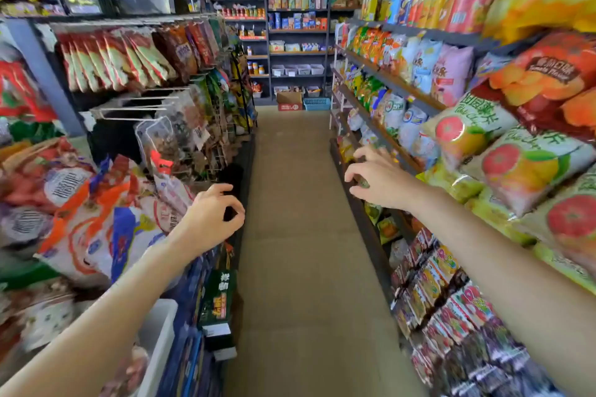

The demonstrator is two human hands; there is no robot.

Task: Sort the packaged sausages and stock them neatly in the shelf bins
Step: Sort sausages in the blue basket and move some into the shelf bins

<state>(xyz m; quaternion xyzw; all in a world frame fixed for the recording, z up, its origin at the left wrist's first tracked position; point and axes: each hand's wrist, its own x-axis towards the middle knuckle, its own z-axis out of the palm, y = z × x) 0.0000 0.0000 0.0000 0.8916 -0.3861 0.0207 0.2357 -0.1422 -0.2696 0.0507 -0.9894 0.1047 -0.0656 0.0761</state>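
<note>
A: Start close in. How are the arms held?

B: Both forearms are bare and reach forward from the bottom corners, spread wide over the aisle floor. The left hand is raised beside the left-hand shelving, palm turned inward, wrist slightly bent.

A: And its fingers?

B: The fingers curl loosely, thumb and forefinger bent toward each other with a gap between them. Nothing sits in the hand that I can see.

A: What lies under that arm?

B: A white bin at the lower left, with blurred reddish packets in it; I cannot tell whether they are the packaged sausages. Past it, large snack bags in orange, white and blue lean out of the shelf.

A: The right side?

B: The right hand stretches further forward, palm down, over the edge of a lower shelf on the right. Its fingers are spread and bent downward. A small dark thing shows under the palm, but whether they clamp it I cannot tell.

A: Around it?

B: Small colourful packets stand in rows below the forearm; chip bags with tomato pictures fill the shelf above.

A: Farther off?

B: Hanging bags on pegs at left, a blue basket on the floor at the aisle's end.
</note>
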